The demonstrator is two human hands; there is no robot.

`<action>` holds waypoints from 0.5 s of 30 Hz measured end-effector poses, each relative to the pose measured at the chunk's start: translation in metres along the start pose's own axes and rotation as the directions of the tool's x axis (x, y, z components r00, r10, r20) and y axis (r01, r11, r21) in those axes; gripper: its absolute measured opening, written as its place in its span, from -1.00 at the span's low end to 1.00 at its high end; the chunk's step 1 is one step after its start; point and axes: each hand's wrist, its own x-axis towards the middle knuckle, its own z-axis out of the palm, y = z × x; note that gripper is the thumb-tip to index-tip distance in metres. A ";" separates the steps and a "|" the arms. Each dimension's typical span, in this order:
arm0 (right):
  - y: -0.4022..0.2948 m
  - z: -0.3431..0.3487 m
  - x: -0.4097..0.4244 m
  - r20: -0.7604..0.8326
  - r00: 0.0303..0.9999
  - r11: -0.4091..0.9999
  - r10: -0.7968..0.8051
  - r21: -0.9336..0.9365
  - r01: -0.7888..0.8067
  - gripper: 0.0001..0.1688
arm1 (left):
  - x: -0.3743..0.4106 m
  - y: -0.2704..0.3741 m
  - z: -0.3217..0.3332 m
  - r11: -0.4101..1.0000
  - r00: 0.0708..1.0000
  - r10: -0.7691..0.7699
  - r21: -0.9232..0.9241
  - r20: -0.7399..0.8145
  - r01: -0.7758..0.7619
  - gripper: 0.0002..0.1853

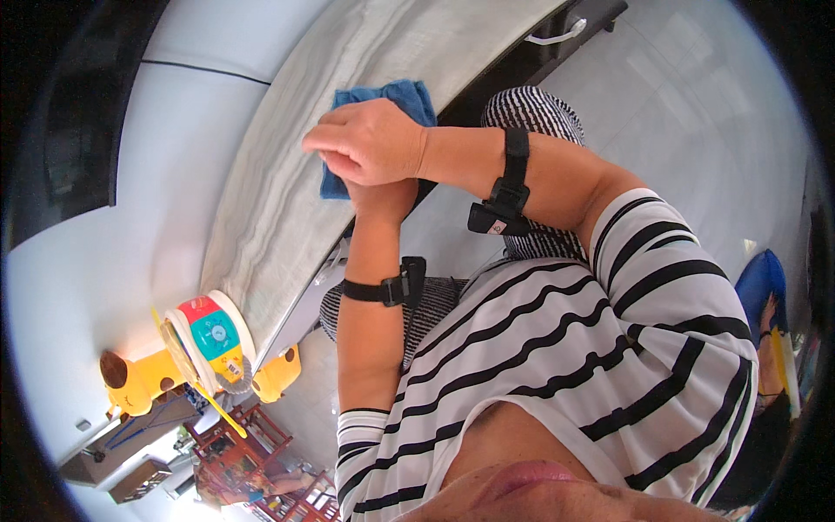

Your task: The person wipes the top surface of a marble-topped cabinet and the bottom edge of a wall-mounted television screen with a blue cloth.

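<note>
A folded blue cloth point(412, 99) lies on a long stone-patterned tabletop point(274, 189) with grey veins. My right hand point(372, 140) rests over my left hand point(386, 199), its fingers bent, above the cloth. My left hand is underneath, mostly covered, and its fingers are hidden. Parts of the cloth show above and to the left of both hands. Whether either hand grips the cloth cannot be told. Black straps with small black devices are around both forearms.
A colourful round container point(215, 333) stands at the tabletop's lower end, beside a yellow giraffe figure point(140, 385). A dark drawer front with a light handle point(558, 34) is below the table edge. A person's foot in a blue shoe point(764, 287) is at right.
</note>
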 end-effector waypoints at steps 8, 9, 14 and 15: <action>0.017 -0.019 0.000 -0.076 0.994 0.989 0.074 -0.121 -0.083 -0.81 | 0.044 0.006 -0.007 0.792 0.974 0.198 -0.568 -0.108 -0.224 -0.48; 0.027 -0.024 0.001 -0.133 0.984 0.989 0.121 -0.068 -0.131 -0.82 | 0.049 -0.003 -0.007 0.748 0.972 0.186 -0.620 -0.146 -0.236 -0.51; 0.005 -0.039 -0.023 0.360 0.824 0.850 0.437 -0.464 -0.248 -0.59 | -0.009 -0.081 -0.027 0.915 0.942 0.081 -0.350 -0.326 -0.200 -0.60; 0.005 -0.038 -0.031 0.330 0.867 0.853 0.373 -0.489 -0.181 -0.55 | -0.024 -0.099 -0.026 0.941 0.934 0.044 -0.300 -0.354 -0.158 -0.61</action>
